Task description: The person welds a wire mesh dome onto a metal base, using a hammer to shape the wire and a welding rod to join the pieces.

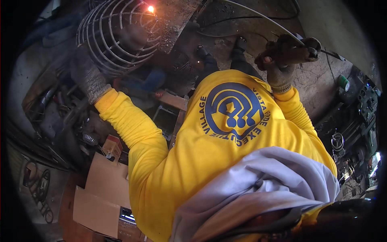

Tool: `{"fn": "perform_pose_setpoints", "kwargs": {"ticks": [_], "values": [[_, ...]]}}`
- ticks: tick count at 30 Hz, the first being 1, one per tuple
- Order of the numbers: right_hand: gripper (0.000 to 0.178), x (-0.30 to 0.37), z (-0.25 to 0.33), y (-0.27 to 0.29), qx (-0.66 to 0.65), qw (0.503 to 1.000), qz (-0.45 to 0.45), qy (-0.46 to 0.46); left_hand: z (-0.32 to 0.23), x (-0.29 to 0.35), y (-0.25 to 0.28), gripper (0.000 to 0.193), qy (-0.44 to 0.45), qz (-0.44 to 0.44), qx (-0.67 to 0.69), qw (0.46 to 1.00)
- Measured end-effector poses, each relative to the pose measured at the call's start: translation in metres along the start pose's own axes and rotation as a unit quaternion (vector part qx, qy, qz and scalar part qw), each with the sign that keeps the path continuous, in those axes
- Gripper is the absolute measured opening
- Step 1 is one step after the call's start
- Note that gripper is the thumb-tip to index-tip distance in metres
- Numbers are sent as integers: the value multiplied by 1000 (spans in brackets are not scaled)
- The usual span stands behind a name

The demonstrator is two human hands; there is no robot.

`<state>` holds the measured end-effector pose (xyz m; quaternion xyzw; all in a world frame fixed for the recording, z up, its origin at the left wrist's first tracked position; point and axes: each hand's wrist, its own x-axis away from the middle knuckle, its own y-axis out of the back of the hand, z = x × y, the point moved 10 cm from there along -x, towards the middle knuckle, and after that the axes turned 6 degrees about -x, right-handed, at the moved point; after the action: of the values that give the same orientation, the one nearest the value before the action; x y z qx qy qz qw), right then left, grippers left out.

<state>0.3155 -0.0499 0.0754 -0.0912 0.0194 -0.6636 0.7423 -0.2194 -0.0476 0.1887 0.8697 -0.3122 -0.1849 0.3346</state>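
Note:
My left hand (85,74), in a grey knitted glove, is at the lower left side of a round cage of bent metal rods (111,34). Its fingers are dark and blurred, so I cannot tell whether they grip the cage. A small bright orange glow (151,9) burns at the cage's upper right. Off to the right, my gloved right hand (279,74) is closed around a dark brown, crumpled thing (291,50) whose kind I cannot make out. A pale, thin, curved rod or cable (268,18) runs down to that brown thing from the top edge.
A worn flat plate or tabletop (175,30) adjoins the cage. Dark cables cross the floor (258,30). An opened cardboard box (98,197) and a small red box (112,146) stand lower left. Cluttered metal parts (365,101) and a green can (344,82) are at right.

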Motion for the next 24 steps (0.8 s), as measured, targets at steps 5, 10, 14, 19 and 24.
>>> {"fn": "perform_pose_setpoints", "kwargs": {"ticks": [5, 10, 14, 19, 24], "values": [[94, 4, 2, 5, 18, 1000, 0, 0, 3, 0, 5, 42, -42, 4, 25, 999], [92, 5, 4, 6, 30, 999, 6, 23, -6, 13, 13, 44, -118, -18, 40, 992], [62, 8, 17, 12, -32, 998, -31, 46, -11, 23, 17, 47, -126, -36, 45, 990], [58, 15, -11, 27, -64, 997, -31, -40, -6, 27, 25, 53, -134, -56, 43, 988], [31, 12, 11, 27, 11, 998, -53, 9, -3, 32, 27, 58, -154, -36, 134, 978]]}}
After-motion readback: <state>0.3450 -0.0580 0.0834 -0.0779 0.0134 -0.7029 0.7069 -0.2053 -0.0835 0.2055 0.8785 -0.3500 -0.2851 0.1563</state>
